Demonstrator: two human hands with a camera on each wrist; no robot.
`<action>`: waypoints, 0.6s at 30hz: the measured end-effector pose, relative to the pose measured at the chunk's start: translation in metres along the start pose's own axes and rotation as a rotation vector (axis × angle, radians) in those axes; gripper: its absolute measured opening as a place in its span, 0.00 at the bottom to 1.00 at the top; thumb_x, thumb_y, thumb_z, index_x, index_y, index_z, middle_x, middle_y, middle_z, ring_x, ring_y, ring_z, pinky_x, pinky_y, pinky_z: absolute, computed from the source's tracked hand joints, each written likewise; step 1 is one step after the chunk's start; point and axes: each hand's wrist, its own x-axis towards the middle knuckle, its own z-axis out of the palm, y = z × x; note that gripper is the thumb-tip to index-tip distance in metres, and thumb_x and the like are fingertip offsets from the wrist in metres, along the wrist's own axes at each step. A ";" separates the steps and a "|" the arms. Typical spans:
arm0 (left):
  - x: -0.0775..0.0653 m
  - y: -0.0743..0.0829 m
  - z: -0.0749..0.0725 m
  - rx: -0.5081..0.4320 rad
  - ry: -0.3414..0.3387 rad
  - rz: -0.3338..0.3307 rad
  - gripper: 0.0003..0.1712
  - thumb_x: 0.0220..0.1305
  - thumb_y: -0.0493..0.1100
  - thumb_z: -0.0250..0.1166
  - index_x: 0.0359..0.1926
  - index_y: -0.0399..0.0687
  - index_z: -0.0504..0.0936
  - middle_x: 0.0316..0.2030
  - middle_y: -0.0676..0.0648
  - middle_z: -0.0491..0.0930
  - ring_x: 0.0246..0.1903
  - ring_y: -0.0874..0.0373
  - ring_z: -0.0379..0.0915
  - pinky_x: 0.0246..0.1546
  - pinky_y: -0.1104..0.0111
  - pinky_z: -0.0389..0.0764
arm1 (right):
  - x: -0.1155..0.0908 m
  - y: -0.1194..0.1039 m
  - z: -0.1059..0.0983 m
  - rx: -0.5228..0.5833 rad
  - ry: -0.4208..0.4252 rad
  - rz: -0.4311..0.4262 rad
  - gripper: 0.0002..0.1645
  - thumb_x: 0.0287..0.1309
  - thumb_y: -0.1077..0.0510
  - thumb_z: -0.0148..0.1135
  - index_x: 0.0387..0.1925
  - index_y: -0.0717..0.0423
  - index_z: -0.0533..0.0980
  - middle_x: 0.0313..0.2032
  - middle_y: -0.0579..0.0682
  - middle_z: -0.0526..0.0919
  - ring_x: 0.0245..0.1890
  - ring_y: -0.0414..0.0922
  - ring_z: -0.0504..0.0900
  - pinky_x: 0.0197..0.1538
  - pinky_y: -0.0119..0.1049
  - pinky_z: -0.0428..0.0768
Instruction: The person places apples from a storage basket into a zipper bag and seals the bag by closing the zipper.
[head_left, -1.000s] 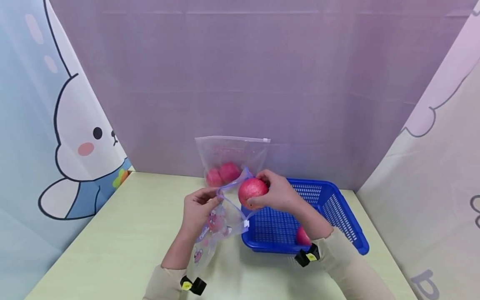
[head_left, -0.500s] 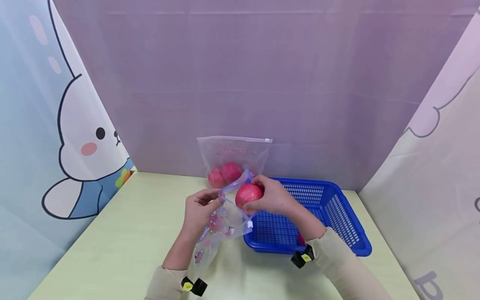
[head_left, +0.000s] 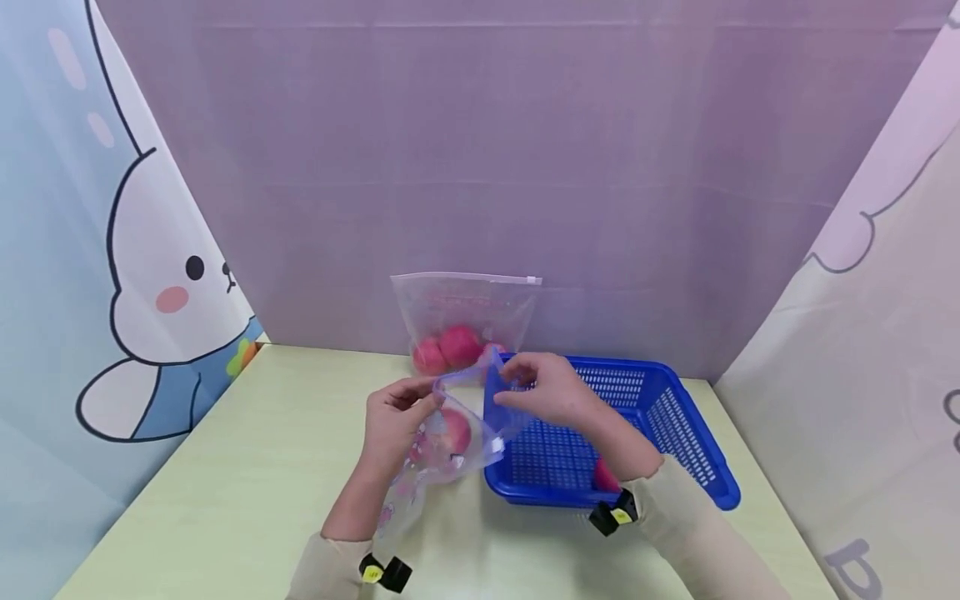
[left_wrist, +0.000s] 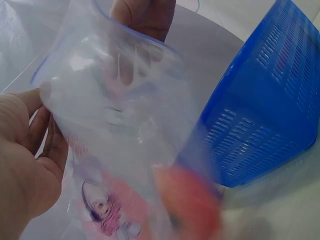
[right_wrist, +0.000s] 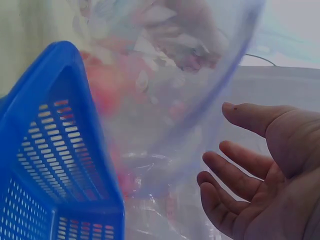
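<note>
With thumb and fingers, my left hand (head_left: 397,417) pinches the purple-edged mouth of a clear zipper bag (left_wrist: 125,115) printed with pink cartoon figures. The bag hangs with its mouth spread, and a red apple (head_left: 454,431) lies inside, blurred in the left wrist view. Behind the print more pink-red shows; I cannot tell how much of it is fruit. My right hand (head_left: 547,390) is at the right side of the bag's mouth, over the basket's rim. Its fingers (right_wrist: 235,175) are loosely bent and apart from the thumb, holding nothing.
A blue plastic basket (head_left: 697,433) stands right of the bag, with a red apple (head_left: 606,475) partly hidden by my right forearm. Behind, a second clear zipper bag (head_left: 480,300) stands upright against the purple backdrop, with red apples (head_left: 459,346) inside. Printed curtains flank the table (head_left: 247,467).
The apple in my right hand has gone down through the bag's mouth and been let go inside. My right hand has come back out of the mouth. My left hand keeps its pinch.
</note>
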 end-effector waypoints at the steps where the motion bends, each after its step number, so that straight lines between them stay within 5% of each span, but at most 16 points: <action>1: 0.000 0.000 0.000 0.008 0.004 -0.005 0.09 0.55 0.27 0.69 0.40 0.29 0.85 0.32 0.46 0.85 0.29 0.58 0.77 0.29 0.73 0.80 | -0.001 0.001 -0.002 -0.003 0.000 0.002 0.17 0.52 0.51 0.74 0.44 0.47 0.82 0.40 0.46 0.82 0.42 0.46 0.78 0.43 0.40 0.81; 11: 0.003 0.003 -0.005 0.063 0.056 -0.077 0.10 0.58 0.33 0.70 0.42 0.34 0.86 0.34 0.47 0.85 0.32 0.54 0.77 0.33 0.71 0.80 | -0.003 0.017 -0.020 -0.072 -0.040 0.069 0.12 0.54 0.52 0.72 0.39 0.47 0.81 0.35 0.44 0.81 0.37 0.45 0.78 0.41 0.38 0.81; 18: 0.004 0.006 -0.006 0.067 0.058 -0.068 0.10 0.59 0.33 0.70 0.42 0.34 0.86 0.34 0.47 0.85 0.31 0.54 0.77 0.32 0.71 0.80 | -0.005 0.031 -0.030 -0.218 -0.151 0.110 0.14 0.54 0.51 0.72 0.41 0.49 0.80 0.34 0.44 0.81 0.37 0.44 0.78 0.41 0.39 0.82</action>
